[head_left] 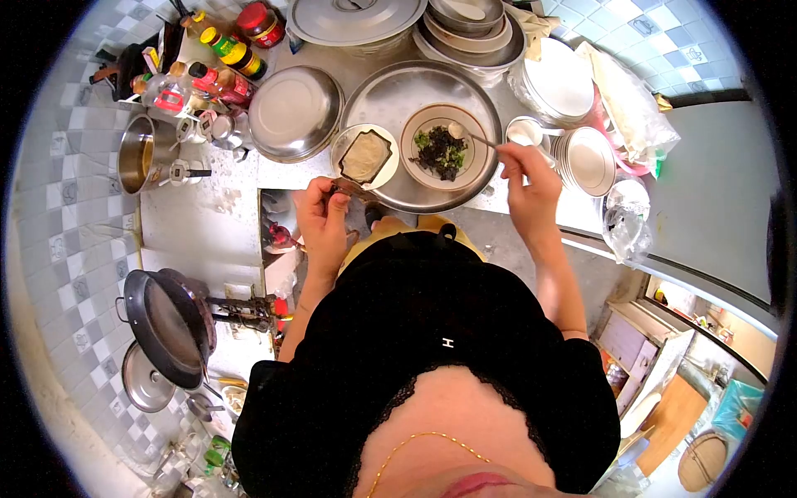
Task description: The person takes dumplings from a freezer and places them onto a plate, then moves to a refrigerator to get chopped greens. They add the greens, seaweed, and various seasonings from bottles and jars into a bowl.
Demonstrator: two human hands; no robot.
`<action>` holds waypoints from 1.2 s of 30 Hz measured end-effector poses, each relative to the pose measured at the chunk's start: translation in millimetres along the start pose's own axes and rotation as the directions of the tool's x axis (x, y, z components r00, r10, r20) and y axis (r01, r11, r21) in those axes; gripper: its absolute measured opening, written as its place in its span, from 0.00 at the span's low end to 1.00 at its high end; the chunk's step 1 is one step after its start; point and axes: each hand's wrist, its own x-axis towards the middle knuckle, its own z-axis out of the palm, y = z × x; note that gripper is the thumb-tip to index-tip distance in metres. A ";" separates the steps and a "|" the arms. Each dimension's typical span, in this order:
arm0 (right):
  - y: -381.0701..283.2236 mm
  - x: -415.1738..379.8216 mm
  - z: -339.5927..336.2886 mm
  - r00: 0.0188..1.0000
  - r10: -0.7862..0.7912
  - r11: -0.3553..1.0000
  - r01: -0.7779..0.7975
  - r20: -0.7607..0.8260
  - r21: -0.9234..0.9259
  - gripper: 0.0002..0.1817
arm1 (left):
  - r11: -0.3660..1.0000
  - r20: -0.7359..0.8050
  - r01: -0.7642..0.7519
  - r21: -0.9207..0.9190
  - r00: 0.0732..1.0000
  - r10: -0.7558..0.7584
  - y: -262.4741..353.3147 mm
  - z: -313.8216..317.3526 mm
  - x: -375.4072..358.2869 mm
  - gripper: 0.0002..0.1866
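My right hand [531, 189] is closed on the thin handle of a spoon [478, 139]. The spoon's bowl, with something pale in it, is over a wide cream bowl [408, 163] holding chopped black and green food [440, 154]. My left hand [324, 217] pinches a small dark brown object [352, 188] whose kind I cannot make out. Just beyond it is a smaller white bowl [388, 169], with a dark-edged packet or container of pale contents [365, 158] in it. Both bowls are on a large round metal tray [383, 86], the smaller at its left rim.
A covered metal dish [295, 112] sits left of the tray, near sauce bottles [232, 54]. To the right are a small white cup [525, 133], stacked plates [591, 162] and plastic bags [627, 217]. A wok [166, 328] stands at lower left.
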 end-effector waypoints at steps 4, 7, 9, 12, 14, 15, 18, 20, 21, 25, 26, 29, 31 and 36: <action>29.8 -12.0 18.3 0.951 -0.210 0.934 0.263 0.225 -0.240 0.19 | 0.998 0.020 0.047 -0.046 0.999 -0.046 -17.2 -10.0 -0.9 0.02; 23.2 -2.9 11.6 0.963 -0.242 0.940 0.263 0.119 -0.216 0.18 | 1.000 0.013 -0.020 -0.022 1.000 0.020 -18.7 -10.3 -1.1 0.12; 3.0 4.6 6.6 0.983 -0.184 0.970 0.182 -0.001 -0.161 0.14 | 0.998 0.029 0.002 -0.063 1.000 -0.001 -20.2 -11.9 -2.7 0.14; -32.8 9.7 -3.9 0.995 -0.056 0.996 0.062 -0.087 0.068 0.10 | 0.996 0.025 0.006 -0.091 1.000 -0.004 -23.1 -11.0 -3.7 0.14; -54.5 9.0 -7.9 0.987 -0.155 0.982 0.157 -0.033 0.107 0.10 | 0.998 0.032 -0.038 -0.056 0.999 0.040 -24.7 -10.7 -3.7 0.14; -65.5 10.2 -6.6 0.978 -0.205 0.972 0.199 0.040 0.127 0.11 | 0.997 0.051 -0.080 -0.022 0.995 0.081 -25.2 -11.2 -4.1 0.14; -85.4 18.6 10.6 0.896 -0.372 0.925 0.339 0.243 0.170 0.16 | 0.994 0.040 -0.113 -0.012 0.993 0.113 -24.7 -10.8 -5.5 0.15; -78.8 21.9 29.4 0.813 -0.444 0.892 0.442 0.376 0.099 0.18 | 0.996 0.051 -0.075 -0.054 0.996 0.077 -13.4 -8.0 -8.0 0.14; -80.9 23.6 35.7 0.816 -0.443 0.893 0.440 0.372 0.099 0.18 | 0.994 0.049 -0.103 -0.023 0.993 0.104 -8.7 -6.3 -8.0 0.14; -90.9 29.3 52.7 0.755 -0.423 0.885 0.462 0.501 0.050 0.19 | 0.951 0.051 -0.194 0.242 0.981 0.187 -18.5 -16.3 -8.9 0.12; -92.5 30.0 55.3 0.737 -0.428 0.883 0.465 0.523 0.067 0.19 | 0.950 0.056 -0.195 0.244 0.981 0.187 -19.1 -18.0 -9.4 0.12; -90.1 27.2 65.3 0.783 -0.400 0.912 0.393 0.477 0.120 0.14 | 0.960 0.056 -0.153 0.236 0.988 0.143 -21.8 -20.1 -11.5 0.14; -81.2 25.6 73.9 0.828 -0.374 0.927 0.321 0.417 0.194 0.10 | 0.945 0.060 -0.220 0.244 0.976 0.212 -24.4 -20.9 -10.8 0.16; -80.2 27.2 67.4 0.936 -0.090 0.947 -0.025 0.339 0.319 0.05 | 0.968 0.061 -0.161 0.194 0.987 0.152 -31.0 -22.7 -13.1 0.17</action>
